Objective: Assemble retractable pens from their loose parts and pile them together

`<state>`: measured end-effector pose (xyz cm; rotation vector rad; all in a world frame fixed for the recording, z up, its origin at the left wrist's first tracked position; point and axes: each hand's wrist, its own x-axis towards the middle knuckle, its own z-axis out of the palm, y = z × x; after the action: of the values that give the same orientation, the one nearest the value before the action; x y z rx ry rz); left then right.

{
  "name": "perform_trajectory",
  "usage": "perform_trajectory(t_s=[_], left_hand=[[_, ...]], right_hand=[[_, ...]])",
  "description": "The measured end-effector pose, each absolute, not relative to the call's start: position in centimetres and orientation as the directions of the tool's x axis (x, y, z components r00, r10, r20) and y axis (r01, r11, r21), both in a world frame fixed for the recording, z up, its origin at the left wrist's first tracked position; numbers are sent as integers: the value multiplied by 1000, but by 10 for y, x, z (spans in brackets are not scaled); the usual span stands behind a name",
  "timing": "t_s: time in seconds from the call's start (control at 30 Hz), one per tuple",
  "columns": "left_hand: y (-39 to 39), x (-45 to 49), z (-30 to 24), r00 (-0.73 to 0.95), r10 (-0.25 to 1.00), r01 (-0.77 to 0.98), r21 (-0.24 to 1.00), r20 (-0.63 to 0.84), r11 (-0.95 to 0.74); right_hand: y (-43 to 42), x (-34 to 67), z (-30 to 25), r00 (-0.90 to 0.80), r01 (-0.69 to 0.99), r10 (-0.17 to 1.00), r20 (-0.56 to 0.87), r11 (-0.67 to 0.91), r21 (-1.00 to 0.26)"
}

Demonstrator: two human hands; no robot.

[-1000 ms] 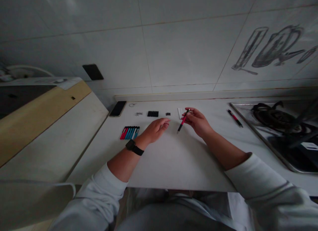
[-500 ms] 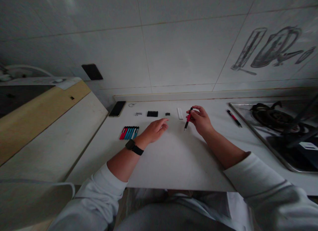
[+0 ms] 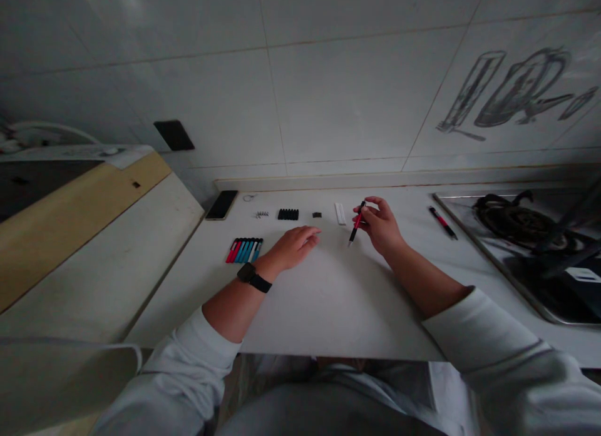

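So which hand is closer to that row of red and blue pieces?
Left. The left hand lies open just right of the row of red and blue pieces, not touching. The right hand is farther right, holding a red pen.

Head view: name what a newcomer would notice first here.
The right hand pinches a red pen, tip pointing down, over the middle of the white counter, while the left hand rests open beside it. Left of that hand lies a row of red and blue pen parts. A second red pen lies near the stove at the right.
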<state>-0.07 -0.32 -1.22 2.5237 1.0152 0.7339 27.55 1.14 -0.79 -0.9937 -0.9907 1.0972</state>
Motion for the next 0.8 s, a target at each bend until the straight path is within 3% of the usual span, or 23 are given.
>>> perform_trajectory(t_s=[0.8], left_hand=[[-3,0,-12,647,682,533,436,342,-725]], right_hand=[[16,283,-5,181,-183,972,151,184,-966]])
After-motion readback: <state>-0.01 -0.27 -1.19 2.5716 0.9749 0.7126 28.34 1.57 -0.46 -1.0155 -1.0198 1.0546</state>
